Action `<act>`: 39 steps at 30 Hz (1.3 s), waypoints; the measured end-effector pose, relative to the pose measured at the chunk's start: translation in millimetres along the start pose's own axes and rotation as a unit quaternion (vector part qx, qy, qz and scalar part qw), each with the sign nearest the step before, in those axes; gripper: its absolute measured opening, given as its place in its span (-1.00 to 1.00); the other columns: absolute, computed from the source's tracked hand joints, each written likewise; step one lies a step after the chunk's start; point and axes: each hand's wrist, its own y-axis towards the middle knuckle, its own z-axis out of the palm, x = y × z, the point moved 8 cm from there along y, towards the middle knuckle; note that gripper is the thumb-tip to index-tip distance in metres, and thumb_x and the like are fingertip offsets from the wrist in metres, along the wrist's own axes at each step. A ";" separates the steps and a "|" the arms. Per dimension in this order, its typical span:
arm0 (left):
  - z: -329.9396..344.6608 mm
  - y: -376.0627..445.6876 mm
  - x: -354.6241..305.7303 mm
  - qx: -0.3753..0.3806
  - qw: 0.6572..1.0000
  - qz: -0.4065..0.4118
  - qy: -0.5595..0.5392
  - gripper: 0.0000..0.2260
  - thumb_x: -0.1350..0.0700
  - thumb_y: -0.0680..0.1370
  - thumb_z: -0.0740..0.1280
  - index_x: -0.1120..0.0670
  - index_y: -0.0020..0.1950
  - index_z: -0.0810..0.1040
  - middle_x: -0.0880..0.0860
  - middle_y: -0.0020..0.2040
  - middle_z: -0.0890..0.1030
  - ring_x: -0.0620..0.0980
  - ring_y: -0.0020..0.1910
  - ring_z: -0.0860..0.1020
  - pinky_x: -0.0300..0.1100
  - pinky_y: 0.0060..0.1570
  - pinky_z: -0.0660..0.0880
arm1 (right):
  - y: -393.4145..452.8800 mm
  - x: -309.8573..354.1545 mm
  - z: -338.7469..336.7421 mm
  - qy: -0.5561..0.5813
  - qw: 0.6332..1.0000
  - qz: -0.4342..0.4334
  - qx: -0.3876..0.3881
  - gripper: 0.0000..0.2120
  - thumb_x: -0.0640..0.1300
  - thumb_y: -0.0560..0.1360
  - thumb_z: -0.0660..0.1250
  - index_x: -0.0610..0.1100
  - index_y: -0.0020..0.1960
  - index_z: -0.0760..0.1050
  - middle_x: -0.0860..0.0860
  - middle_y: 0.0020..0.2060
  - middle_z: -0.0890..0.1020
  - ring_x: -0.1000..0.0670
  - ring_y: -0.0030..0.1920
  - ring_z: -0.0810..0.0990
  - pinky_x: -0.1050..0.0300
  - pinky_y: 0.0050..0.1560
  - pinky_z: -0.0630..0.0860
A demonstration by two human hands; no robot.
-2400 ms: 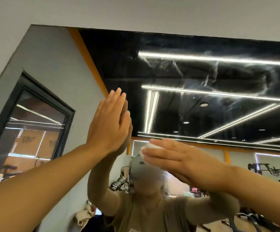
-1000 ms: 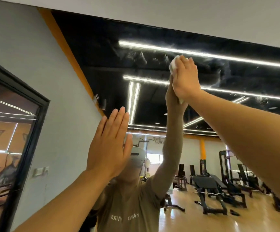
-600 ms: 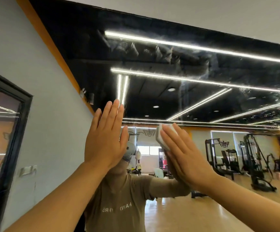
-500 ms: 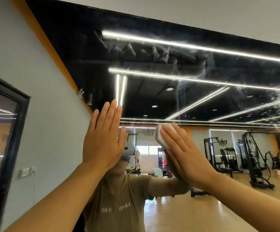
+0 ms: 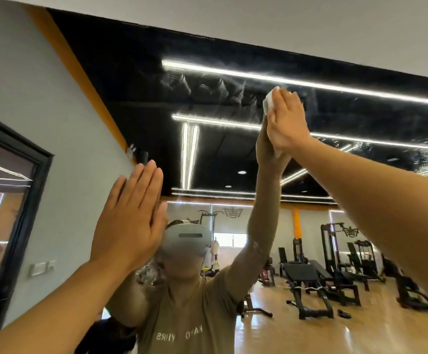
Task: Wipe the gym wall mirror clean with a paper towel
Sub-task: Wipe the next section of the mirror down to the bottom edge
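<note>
With the right hand (image 5: 285, 123) flat, fingers straight, pressing the paper towel (image 5: 268, 103) high on the mirror (image 5: 136, 80), overlapping firm strokes should clear the streaks, while the open left hand (image 5: 128, 223) braces lower left.

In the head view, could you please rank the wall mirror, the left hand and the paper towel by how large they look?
1. wall mirror
2. left hand, nearer the camera
3. paper towel, mostly hidden under the right hand

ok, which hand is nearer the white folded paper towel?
Right. The right hand presses the white folded paper towel against the mirror; the left hand is flat, lower left, apart.
</note>
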 end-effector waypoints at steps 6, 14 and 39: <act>-3.0 0.6 -0.1 -0.005 1.000 0.000 0.004 -0.45 -0.08 0.67 -0.03 0.11 0.63 0.06 0.07 0.63 0.09 -0.01 0.62 -0.01 -0.13 0.58 -0.17 | -55.8 13.5 9.5 0.018 0.997 -0.080 -0.011 -0.43 0.01 0.66 -0.09 -0.24 0.59 0.10 -0.18 0.56 0.20 -0.22 0.58 0.06 -0.03 0.58 -0.09; -8.3 1.1 -6.8 0.003 0.998 -0.057 0.014 -0.43 -0.06 0.65 -0.01 0.17 0.61 0.10 0.14 0.61 0.16 0.08 0.60 0.09 -0.23 0.54 -0.27 | -204.2 -13.5 18.8 0.003 0.992 -0.124 0.009 -0.45 0.04 0.69 0.07 -0.17 0.60 0.11 -0.09 0.59 0.18 -0.10 0.61 0.03 -0.08 0.58 0.04; 13.3 -38.5 -77.1 0.045 0.995 -0.082 0.039 -0.45 -0.12 0.69 -0.09 0.05 0.64 -0.06 0.06 0.65 0.02 0.01 0.62 -0.03 -0.13 0.56 -0.22 | -223.0 -22.3 17.2 0.045 0.993 -0.105 0.021 -0.41 0.08 0.69 -0.02 -0.19 0.62 0.04 -0.09 0.61 0.08 -0.10 0.62 -0.06 -0.11 0.60 -0.04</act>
